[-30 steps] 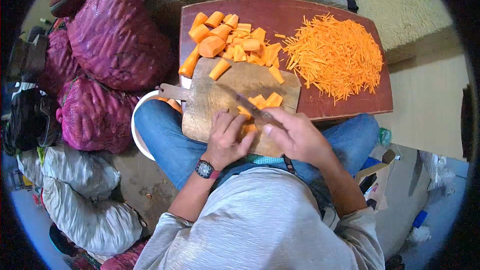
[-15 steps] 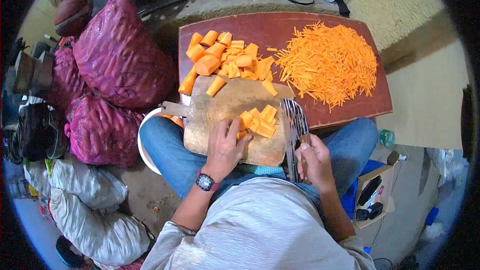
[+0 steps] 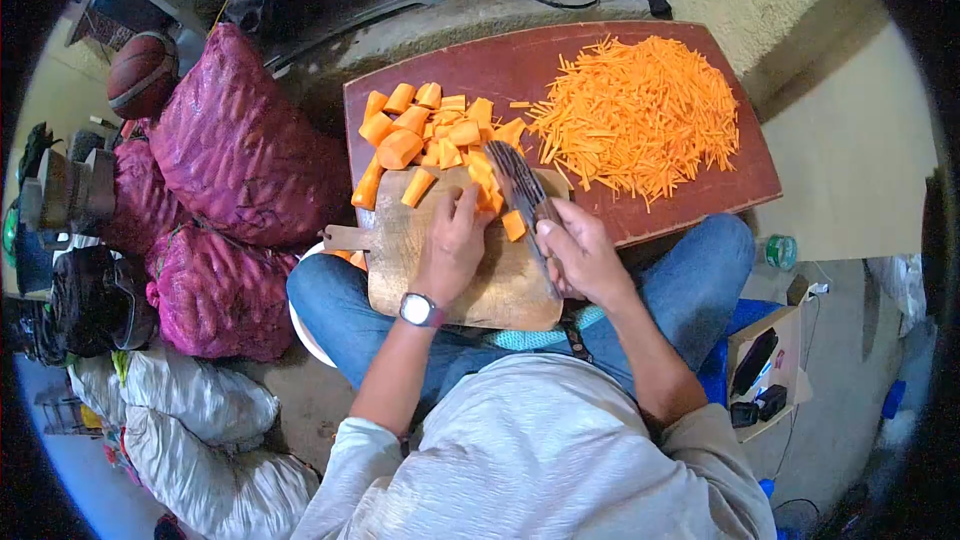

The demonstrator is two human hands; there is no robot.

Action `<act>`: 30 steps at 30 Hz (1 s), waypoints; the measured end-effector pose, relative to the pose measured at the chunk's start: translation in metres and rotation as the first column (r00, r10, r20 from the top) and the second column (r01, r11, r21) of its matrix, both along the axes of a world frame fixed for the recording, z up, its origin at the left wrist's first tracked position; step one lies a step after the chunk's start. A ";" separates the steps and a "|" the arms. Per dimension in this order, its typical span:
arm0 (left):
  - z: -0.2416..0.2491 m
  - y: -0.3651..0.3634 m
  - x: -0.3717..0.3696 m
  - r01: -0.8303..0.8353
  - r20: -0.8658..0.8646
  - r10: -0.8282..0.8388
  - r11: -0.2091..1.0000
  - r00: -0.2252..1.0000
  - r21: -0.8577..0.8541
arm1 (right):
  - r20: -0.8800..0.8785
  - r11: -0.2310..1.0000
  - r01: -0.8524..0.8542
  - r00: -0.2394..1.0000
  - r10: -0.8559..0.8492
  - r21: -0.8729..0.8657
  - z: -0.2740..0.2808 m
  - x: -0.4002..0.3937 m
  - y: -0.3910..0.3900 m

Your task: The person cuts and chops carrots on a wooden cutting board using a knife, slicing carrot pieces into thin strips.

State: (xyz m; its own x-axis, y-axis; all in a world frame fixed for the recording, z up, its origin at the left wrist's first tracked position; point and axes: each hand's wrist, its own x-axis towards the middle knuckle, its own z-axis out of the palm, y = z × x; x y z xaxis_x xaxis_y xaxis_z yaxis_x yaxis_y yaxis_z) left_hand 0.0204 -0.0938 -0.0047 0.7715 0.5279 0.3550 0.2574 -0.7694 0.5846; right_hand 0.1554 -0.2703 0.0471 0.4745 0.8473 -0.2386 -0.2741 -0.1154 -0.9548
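My right hand (image 3: pixel 580 252) is closed around the handle of a wide-bladed knife (image 3: pixel 515 180), its blade slanting up and left over the cutting board's far right part. My left hand (image 3: pixel 452 248) reaches across the wooden cutting board (image 3: pixel 400 275), fingertips and thumb closed against some cut carrot pieces (image 3: pixel 484 190). Those pieces sit between this hand and the blade, at the near edge of a heap of carrot chunks (image 3: pixel 400 148). A single carrot block (image 3: pixel 513 226) lies on the board beside the knife. Parts of my left fingertips are hard to make out.
Shredded carrot (image 3: pixel 640 120) is piled on the red-brown table (image 3: pixel 700 202). The board rests over my crossed legs, with a white tub (image 3: pixel 308 330) partly hidden at the left. Pink mesh sacks (image 3: pixel 245 145), white sacks (image 3: pixel 200 440) and a basketball (image 3: pixel 143 75) stand further left.
Both hands have moved away from me over the board, pushing the carrot pieces toward the heap. The knife has swung from the board's right edge to over its far part. The view has shifted slightly.
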 end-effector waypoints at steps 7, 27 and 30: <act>0.019 0.037 0.005 0.043 0.216 -0.042 0.999 0.975 0.000 | 0.491 0.961 -0.246 0.826 0.277 -0.128 0.045 0.035 -0.027; 0.019 0.087 -0.027 -0.235 0.281 0.220 0.972 0.934 0.021 | 0.494 0.808 -0.421 0.642 0.586 -0.413 0.032 0.105 0.062; 0.021 0.086 -0.029 -0.225 0.198 0.202 0.969 0.959 0.103 | 0.431 0.800 -0.415 0.683 0.589 -0.434 0.029 0.108 0.065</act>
State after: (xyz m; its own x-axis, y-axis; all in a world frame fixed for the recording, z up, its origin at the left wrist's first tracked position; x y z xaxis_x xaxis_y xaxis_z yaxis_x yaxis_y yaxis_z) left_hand -0.0082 -0.0081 0.0158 0.5604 0.6165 0.5531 0.3204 -0.7772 0.5416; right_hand 0.2633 -0.2051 0.0757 0.1157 0.9290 -0.3514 0.4338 -0.3655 -0.8235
